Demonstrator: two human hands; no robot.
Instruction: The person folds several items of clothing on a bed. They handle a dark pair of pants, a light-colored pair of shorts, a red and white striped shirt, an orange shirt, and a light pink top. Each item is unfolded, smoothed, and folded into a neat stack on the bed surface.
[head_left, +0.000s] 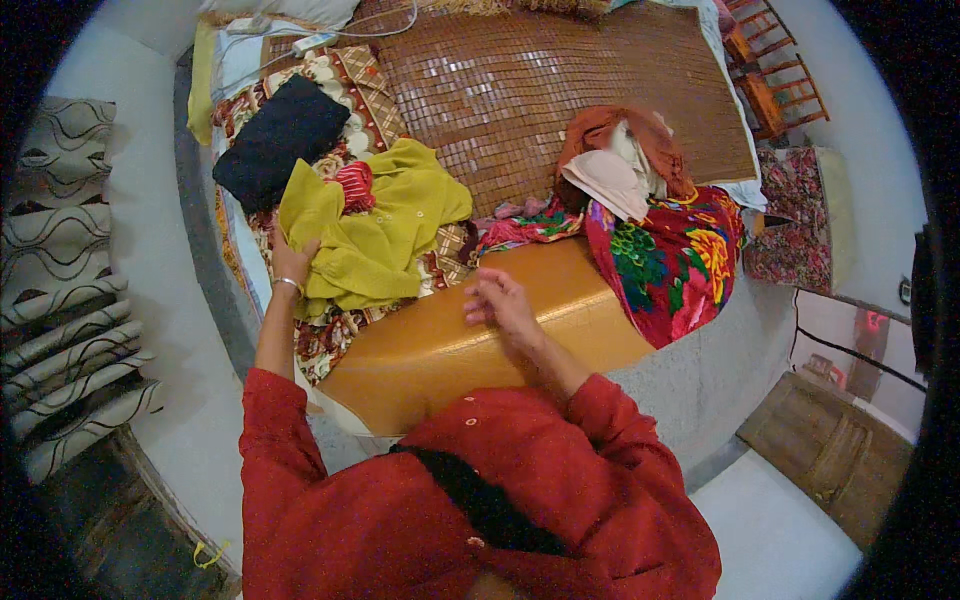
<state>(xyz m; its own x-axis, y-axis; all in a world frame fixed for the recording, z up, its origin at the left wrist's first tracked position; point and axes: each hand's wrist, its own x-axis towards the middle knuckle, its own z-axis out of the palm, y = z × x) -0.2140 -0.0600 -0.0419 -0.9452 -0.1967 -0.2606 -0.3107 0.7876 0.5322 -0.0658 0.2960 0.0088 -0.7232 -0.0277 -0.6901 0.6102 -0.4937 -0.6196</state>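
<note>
A yellow-green buttoned top (385, 235) lies crumpled on a brown patterned blanket (365, 90) on the bed. My left hand (292, 262) grips the top's left edge, with the thumb over the cloth and the other fingers partly hidden. Among its folds shows a piece of red striped fabric (354, 187). Just beyond sits a folded black garment (282, 143). Over the tan bed edge (480, 335), my right hand (500, 300) hovers with loosely bent fingers, apart from the top and holding nothing.
To the right, a rust-coloured cloth (600, 130) and a pale pink bra cup (608, 182) rest on a bright floral red blanket (665, 265). A brown tile mat (480, 90) covers the bed. A white power strip (315, 42) with a cable lies at the far left.
</note>
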